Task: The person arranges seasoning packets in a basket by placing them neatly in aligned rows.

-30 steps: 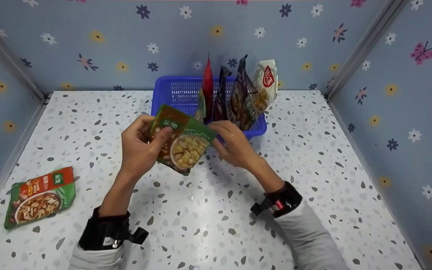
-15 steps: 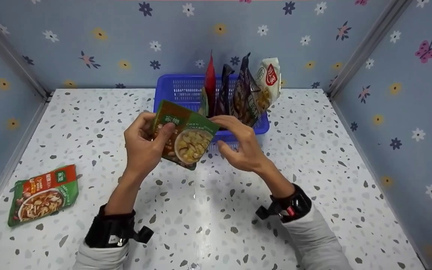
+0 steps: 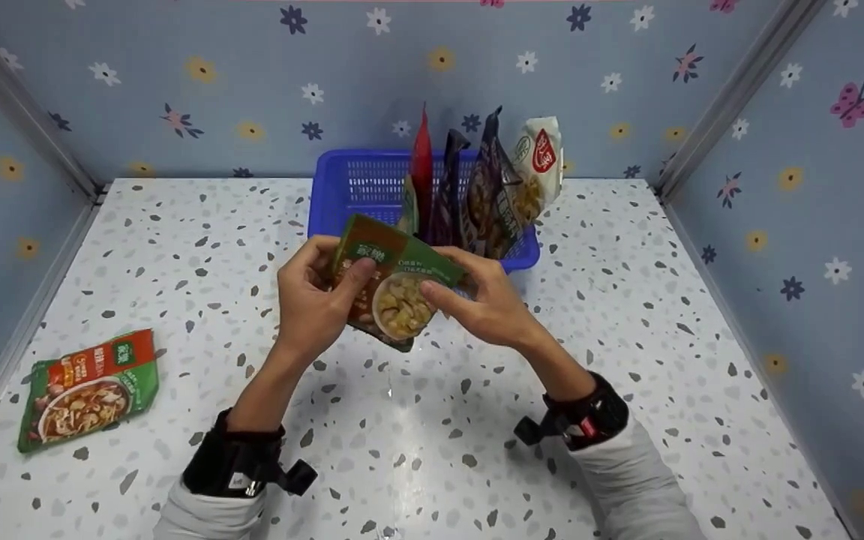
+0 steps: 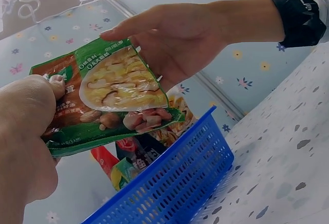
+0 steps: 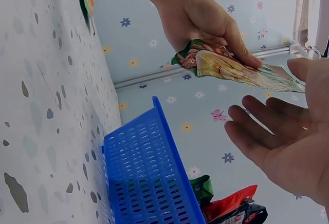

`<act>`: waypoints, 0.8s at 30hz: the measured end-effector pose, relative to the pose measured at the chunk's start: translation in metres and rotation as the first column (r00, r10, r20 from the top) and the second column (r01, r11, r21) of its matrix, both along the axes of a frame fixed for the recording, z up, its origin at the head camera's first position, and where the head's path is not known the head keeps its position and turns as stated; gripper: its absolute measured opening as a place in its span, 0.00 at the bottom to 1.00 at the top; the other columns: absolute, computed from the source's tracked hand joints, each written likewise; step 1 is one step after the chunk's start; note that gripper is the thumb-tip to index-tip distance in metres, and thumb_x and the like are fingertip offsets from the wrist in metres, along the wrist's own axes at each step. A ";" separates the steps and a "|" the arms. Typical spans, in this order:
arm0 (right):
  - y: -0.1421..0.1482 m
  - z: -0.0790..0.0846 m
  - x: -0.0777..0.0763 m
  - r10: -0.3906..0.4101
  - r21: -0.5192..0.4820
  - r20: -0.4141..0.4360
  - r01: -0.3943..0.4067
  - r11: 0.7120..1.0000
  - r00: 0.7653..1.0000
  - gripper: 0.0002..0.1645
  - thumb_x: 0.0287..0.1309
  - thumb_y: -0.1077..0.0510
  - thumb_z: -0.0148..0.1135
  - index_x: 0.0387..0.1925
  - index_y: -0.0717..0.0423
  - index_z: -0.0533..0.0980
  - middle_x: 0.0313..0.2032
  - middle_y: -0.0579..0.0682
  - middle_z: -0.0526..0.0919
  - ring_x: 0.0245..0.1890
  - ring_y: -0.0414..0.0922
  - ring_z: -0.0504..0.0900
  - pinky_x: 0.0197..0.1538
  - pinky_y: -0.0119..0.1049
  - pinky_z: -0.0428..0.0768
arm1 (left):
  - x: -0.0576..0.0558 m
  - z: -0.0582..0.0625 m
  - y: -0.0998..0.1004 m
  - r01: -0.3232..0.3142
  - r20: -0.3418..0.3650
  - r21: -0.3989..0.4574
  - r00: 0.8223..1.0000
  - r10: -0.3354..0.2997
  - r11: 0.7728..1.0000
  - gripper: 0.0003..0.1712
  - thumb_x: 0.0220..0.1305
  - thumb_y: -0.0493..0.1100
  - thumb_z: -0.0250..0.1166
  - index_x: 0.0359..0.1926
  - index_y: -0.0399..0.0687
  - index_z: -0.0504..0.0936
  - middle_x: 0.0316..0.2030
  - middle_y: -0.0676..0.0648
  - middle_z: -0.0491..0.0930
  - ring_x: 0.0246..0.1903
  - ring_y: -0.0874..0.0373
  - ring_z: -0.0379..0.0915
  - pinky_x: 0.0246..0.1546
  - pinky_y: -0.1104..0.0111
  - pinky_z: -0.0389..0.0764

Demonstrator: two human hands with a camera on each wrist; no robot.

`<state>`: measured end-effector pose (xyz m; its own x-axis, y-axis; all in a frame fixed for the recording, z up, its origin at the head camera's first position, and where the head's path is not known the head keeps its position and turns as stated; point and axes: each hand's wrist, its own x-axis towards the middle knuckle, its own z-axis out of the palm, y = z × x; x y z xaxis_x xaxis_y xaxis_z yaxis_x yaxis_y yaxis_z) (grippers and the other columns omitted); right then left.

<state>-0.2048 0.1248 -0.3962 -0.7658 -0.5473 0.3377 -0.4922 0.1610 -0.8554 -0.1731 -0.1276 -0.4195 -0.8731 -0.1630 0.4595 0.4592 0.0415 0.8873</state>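
several pouches (image 3: 483, 191) stand in basket (image 3: 333, 199) beyond held packet (image 3: 394, 281)

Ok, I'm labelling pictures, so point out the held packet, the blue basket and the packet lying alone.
Held packet (image 4: 121, 88): left wrist view, on its printed bowl.
Blue basket (image 5: 146, 165): right wrist view, on its slotted wall.
Lone packet (image 3: 89, 394): head view, on its front.

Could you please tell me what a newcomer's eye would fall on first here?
Probably the blue basket at the back of the speckled table, with standing packets crowded toward its right side. Next comes the brown-and-green packet before it, gripped by the left hand, with the right hand at its other end. A red-and-green packet lies apart at the table's left.
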 end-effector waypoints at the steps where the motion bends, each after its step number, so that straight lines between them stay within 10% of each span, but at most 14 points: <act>1: 0.000 0.000 0.000 -0.007 -0.002 0.000 0.007 1.000 1.000 0.24 0.79 0.56 0.65 0.69 0.63 0.82 0.53 0.62 0.92 0.44 0.44 0.90 0.48 0.40 0.92 | 0.000 -0.001 0.001 0.003 0.004 -0.001 1.000 -0.003 1.000 0.10 0.73 0.34 0.77 0.51 0.37 0.86 0.36 0.51 0.93 0.31 0.56 0.88 0.30 0.69 0.88; 12: -0.003 -0.005 -0.004 -0.005 -0.029 -0.148 0.001 1.000 0.989 0.12 0.80 0.64 0.63 0.43 0.67 0.90 0.27 0.59 0.89 0.26 0.39 0.81 0.32 0.30 0.79 | -0.001 -0.005 0.002 0.013 0.025 -0.027 1.000 -0.013 1.000 0.10 0.72 0.33 0.77 0.49 0.36 0.86 0.35 0.52 0.92 0.30 0.59 0.86 0.29 0.71 0.86; 24: -0.001 -0.007 -0.004 -0.003 -0.068 -0.201 -0.011 0.998 0.980 0.14 0.81 0.64 0.64 0.41 0.63 0.93 0.22 0.56 0.87 0.21 0.36 0.78 0.28 0.29 0.74 | -0.001 -0.005 -0.001 0.052 0.077 -0.036 0.996 -0.049 0.998 0.10 0.73 0.36 0.77 0.51 0.40 0.88 0.38 0.49 0.93 0.34 0.57 0.90 0.33 0.69 0.90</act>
